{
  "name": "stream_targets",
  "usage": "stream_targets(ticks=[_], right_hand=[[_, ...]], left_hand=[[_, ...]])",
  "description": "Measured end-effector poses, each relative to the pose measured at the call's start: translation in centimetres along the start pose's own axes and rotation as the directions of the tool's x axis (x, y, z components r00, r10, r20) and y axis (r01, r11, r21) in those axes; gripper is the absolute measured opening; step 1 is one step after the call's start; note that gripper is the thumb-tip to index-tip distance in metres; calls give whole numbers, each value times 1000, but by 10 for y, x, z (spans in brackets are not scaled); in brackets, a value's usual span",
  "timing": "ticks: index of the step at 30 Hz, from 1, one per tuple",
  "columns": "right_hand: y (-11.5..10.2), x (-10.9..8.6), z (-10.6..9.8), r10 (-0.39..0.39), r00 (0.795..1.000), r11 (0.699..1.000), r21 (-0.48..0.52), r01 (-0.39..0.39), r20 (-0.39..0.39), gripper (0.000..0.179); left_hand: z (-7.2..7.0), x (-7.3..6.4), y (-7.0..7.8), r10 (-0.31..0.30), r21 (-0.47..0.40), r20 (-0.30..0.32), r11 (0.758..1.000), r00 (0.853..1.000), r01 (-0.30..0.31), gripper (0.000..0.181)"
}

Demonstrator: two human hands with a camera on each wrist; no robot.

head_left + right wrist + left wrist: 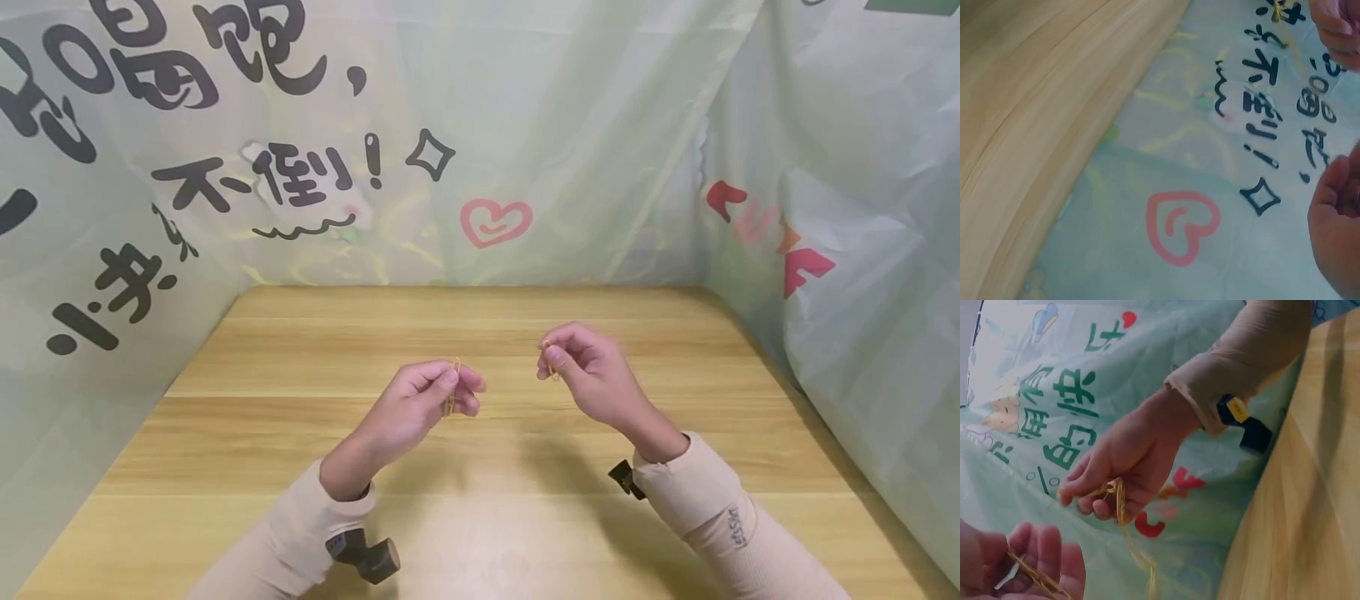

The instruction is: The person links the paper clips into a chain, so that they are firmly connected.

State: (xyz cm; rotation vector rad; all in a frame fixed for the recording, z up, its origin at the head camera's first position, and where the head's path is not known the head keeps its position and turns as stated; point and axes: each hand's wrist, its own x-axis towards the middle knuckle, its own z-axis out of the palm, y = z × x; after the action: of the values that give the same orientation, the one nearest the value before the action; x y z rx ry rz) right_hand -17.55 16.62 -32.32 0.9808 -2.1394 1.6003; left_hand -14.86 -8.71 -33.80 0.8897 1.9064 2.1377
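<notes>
My left hand (408,408) is held above the table, pinching a thin gold chain (450,406) with long, paper-clip-like loops between thumb and fingers. A small white sliver (1008,575) shows beside that chain in the left wrist view. To the right and slightly farther off, my right hand (596,375) pinches another gold length of chain (553,369). From the right hand, this gold strand (1121,503) droops in the left wrist view, blurring toward its lower end. The two hands are apart. In the right wrist view both hands are cut off by the right edge.
A wooden table (480,325) lies beneath the hands. Pale green printed cloth (600,125) hangs behind it and along both sides, with black lettering and a pink heart (496,222). Black camera mounts (367,557) sit at the beige sleeves (288,525).
</notes>
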Motion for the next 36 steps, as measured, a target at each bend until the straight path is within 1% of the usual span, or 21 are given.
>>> stream_targets(ticks=[1, 3, 5, 6, 7, 9, 11, 12, 14, 17, 20, 21, 23, 26, 29, 33, 36], right_hand=[[-2, 1, 1, -5, 1000, 1000, 16, 5, 16, 11], [-5, 2, 4, 12, 999, 999, 33, -13, 38, 8], [-8, 3, 6, 36, 998, 998, 42, -38, 55, 4], [-10, 3, 7, 44, 997, 998, 49, -47, 65, 3], [-12, 4, 8, 50, 996, 997, 60, -55, 78, 3], [-15, 6, 11, 53, 992, 995, 83, -62, 114, 2], [-18, 8, 14, 45, 986, 993, 105, -63, 162, 2], [-20, 10, 16, 40, 981, 990, 123, -64, 190, 2], [-24, 13, 19, 25, 970, 985, 162, -65, 243, 4], [-27, 16, 22, -4, 952, 974, 215, -65, 307, 5], [-28, 17, 23, -18, 939, 967, 246, -72, 345, 3], [-29, 17, 23, -13, 936, 965, 249, -80, 352, 3], [-29, 17, 22, 9, 938, 960, 260, -105, 347, 3], [-32, 17, 20, 40, 950, 949, 287, -134, 310, 4], [-33, 18, 19, 43, 957, 940, 313, -136, 286, 4], [-34, 19, 21, 27, 948, 944, 304, -129, 317, 4], [-33, 19, 22, 23, 941, 948, 292, -128, 338, 4]], left_hand=[[2, 0, 1, -5, 5, 2, 1000, 1000, 5, 30], [5, 0, 3, -17, 80, -21, 997, 1000, 18, 26], [7, 0, 5, -26, 163, -54, 986, 998, 35, 22], [8, 0, 6, -32, 188, -66, 981, 997, 44, 19], [8, 0, 6, -36, 204, -74, 978, 997, 51, 17], [10, 0, 8, -30, 222, -76, 974, 997, 46, 15], [12, 0, 10, -6, 258, -72, 966, 997, 24, 15], [13, 0, 11, 14, 287, -66, 958, 998, 5, 15], [15, 0, 12, 65, 350, -42, 936, 997, -46, 15], [18, 1, 15, 136, 419, -3, 900, 991, -122, 14], [20, 1, 16, 180, 453, 21, 875, 983, -170, 13], [21, 1, 17, 190, 467, 23, 866, 981, -179, 13], [21, 0, 17, 201, 491, 30, 850, 979, -190, 12], [20, -1, 18, 199, 518, 43, 834, 979, -192, 13], [20, 0, 18, 201, 540, 62, 817, 978, -202, 14], [19, 1, 18, 222, 574, 80, 786, 972, -227, 18], [19, 1, 18, 222, 589, 91, 774, 971, -232, 20]])
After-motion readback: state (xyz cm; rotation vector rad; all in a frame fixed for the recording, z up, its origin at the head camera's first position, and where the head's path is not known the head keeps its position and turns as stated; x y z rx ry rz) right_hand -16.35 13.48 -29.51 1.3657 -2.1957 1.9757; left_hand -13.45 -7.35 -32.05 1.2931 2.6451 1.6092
